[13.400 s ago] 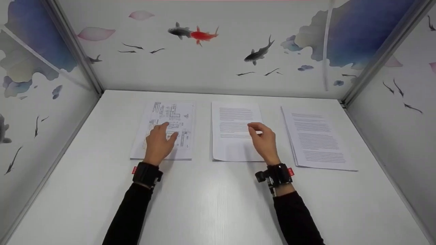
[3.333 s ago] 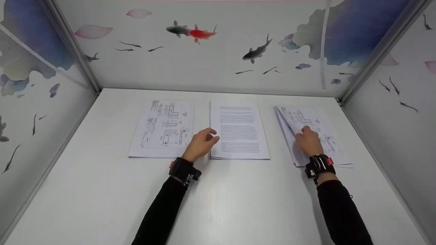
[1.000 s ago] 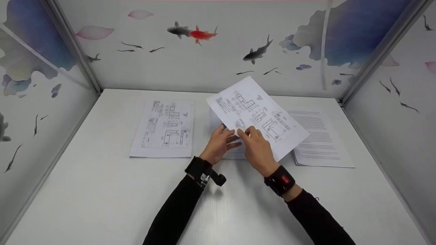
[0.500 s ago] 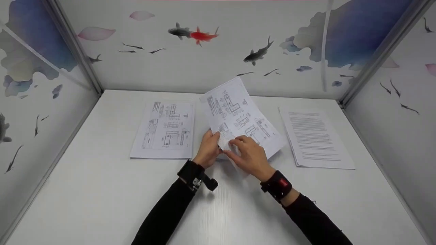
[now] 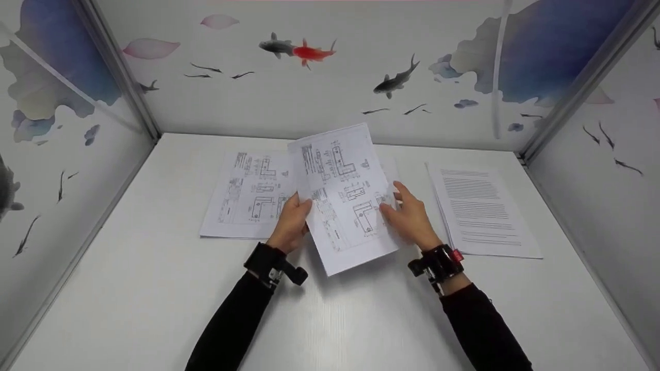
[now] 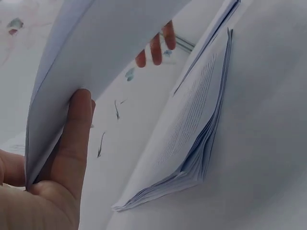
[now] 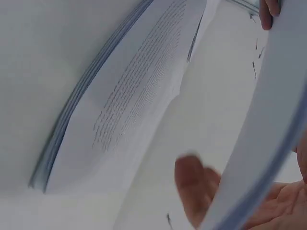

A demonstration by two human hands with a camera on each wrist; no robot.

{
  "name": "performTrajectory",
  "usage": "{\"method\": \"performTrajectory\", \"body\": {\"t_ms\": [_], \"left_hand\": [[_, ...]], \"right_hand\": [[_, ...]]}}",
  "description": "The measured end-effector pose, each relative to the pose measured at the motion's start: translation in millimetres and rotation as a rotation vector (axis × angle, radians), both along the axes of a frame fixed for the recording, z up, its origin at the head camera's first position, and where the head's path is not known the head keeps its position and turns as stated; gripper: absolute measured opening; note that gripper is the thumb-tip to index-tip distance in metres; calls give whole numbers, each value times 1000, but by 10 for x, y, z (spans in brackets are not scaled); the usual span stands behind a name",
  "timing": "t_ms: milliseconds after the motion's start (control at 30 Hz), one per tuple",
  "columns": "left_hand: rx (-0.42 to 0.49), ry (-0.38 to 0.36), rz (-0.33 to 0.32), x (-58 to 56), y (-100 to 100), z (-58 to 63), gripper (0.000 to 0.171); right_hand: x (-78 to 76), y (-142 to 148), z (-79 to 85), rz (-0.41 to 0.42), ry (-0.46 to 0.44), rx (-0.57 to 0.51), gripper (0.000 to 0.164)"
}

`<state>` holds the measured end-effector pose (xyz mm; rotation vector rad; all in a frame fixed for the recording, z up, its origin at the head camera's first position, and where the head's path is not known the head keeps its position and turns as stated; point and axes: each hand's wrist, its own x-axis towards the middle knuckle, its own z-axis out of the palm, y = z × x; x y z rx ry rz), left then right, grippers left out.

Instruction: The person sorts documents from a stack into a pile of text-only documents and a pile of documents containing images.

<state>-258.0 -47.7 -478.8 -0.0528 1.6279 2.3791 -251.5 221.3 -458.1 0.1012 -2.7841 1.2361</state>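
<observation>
In the head view a sheaf of paper with technical drawings [image 5: 343, 201] is held tilted above the table. My left hand [image 5: 290, 224] grips its left edge, thumb on the printed face, fingers behind. At the right edge, my right hand [image 5: 411, 220] holds it between thumb and fingers. In the left wrist view, left fingers [image 6: 76, 129] support the blank underside of the sheaf [image 6: 96, 48]. Beneath it lies a text-printed stack [image 6: 192, 115], its page edges fanned at one corner; the head view mostly hides this middle stack. The right wrist view shows right fingers [image 7: 189, 179] behind the sheaf.
A stack of drawings [image 5: 247, 206] lies at the left, partly covered by the held sheaf. To the right is another text-printed stack [image 5: 479, 211]. White panels with painted fish [image 5: 394, 82] enclose the white table [image 5: 330, 319] at the back and sides.
The drawing sheaf came off the right stack to the middle. Since half a second ago it has turned more upright and nearer, and my right hand has shifted to its right edge.
</observation>
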Motion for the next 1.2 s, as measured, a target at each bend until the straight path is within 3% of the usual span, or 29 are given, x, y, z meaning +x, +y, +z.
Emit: {"method": "performTrajectory", "body": {"t_ms": [100,267,433,600,733,900,1033,1200], "left_hand": [[-53,17,8,-22,-91,21,37],[-61,29,11,-45,-251,38,37],[-1,66,15,-74,-367,38,39],[0,87,49,-94,-427,42,39],[-21,92,86,-101,-466,41,39],[-56,81,117,-108,-489,61,39],[-239,77,112,-120,-534,125,40],[-475,150,19,-96,-704,207,38]], "right_hand": [[-15,43,-23,3,-112,-138,53],[-19,38,-60,103,-311,-356,39],[-13,-10,-59,238,-417,-353,38],[-20,-77,-83,308,-512,-368,46],[-20,-147,-93,324,-503,-382,43],[-67,-255,-72,260,-387,-414,32],[-160,-380,-45,135,-327,-466,31],[-274,-556,-27,45,-281,-494,32]]}}
